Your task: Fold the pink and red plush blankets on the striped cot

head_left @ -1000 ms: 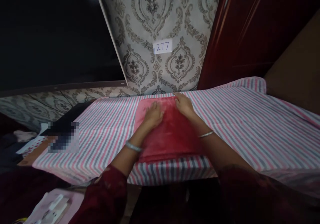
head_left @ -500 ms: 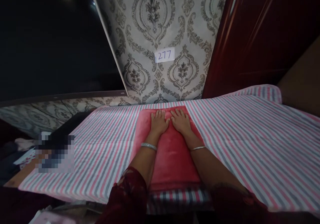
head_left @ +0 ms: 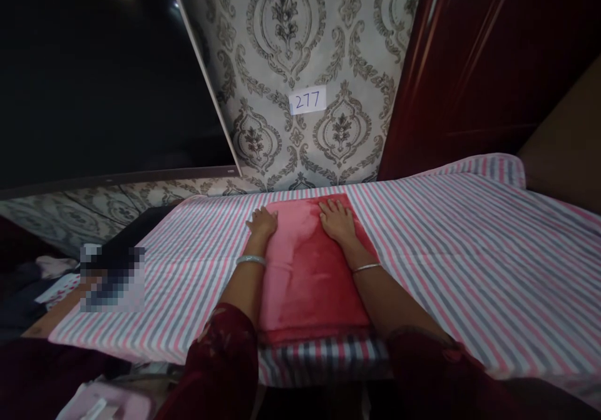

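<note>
A folded red plush cloth (head_left: 310,282) lies flat on a table covered by a striped cloth (head_left: 451,238) in pink, grey and white. The plush looks lighter on its left side and darker on its right. My left hand (head_left: 263,221) rests at the far left edge of the plush, its fingers spread. Flat on the far right part of the plush lies my right hand (head_left: 338,221), fingers apart. Each wrist wears a silver bangle. Neither hand grips anything.
A large dark screen (head_left: 107,76) hangs at the left on patterned wallpaper (head_left: 286,25). A paper marked 277 (head_left: 307,100) is stuck there. Dark red glossy wood (head_left: 469,76) stands at the right. A pink item (head_left: 113,401) sits low at the left.
My left hand has slid left across the plush to its edge, leaving a lighter area behind. The right hand stays at nearly the same place.
</note>
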The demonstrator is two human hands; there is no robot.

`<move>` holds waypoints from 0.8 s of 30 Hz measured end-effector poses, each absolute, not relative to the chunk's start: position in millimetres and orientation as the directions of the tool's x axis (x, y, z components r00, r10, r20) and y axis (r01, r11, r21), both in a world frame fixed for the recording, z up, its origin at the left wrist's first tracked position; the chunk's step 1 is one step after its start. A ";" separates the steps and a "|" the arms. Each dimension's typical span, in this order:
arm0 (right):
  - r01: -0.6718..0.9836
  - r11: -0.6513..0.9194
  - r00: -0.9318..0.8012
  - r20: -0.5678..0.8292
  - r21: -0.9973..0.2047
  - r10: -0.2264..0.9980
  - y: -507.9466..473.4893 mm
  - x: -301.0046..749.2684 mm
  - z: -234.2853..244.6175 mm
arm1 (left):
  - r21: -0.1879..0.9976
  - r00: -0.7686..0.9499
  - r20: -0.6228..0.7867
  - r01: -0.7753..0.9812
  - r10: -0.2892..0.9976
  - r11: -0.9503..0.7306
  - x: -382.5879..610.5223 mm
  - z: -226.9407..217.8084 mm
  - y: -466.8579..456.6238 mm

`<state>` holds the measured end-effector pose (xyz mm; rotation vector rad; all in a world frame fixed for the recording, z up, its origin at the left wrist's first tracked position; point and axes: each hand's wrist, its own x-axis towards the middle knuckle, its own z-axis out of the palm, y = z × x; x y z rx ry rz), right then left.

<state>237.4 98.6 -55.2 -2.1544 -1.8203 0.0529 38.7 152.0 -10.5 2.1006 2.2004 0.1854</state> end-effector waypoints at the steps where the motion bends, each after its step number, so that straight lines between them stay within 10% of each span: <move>1: 0.953 -0.140 0.191 0.176 -0.267 0.966 98.6 237.4 -55.2 | 0.136 -0.035 0.052 0.990 0.998 0.027 43.9 -8.7 148.4; 6: 0.951 -0.140 0.189 0.163 -0.275 0.968 99.5 238.8 -53.5 | 0.056 0.250 0.152 0.964 0.956 -0.261 72.8 -24.0 119.1; 19: 0.832 -0.351 0.362 -0.060 -0.430 0.930 104.9 275.9 -46.3 | 0.037 0.276 0.179 0.957 0.944 -0.287 74.1 -42.5 110.2; 24: 0.938 -0.203 0.265 0.202 -0.282 0.943 89.9 247.0 -35.0 | 0.029 0.284 0.218 0.954 0.934 -0.297 73.6 -45.0 110.7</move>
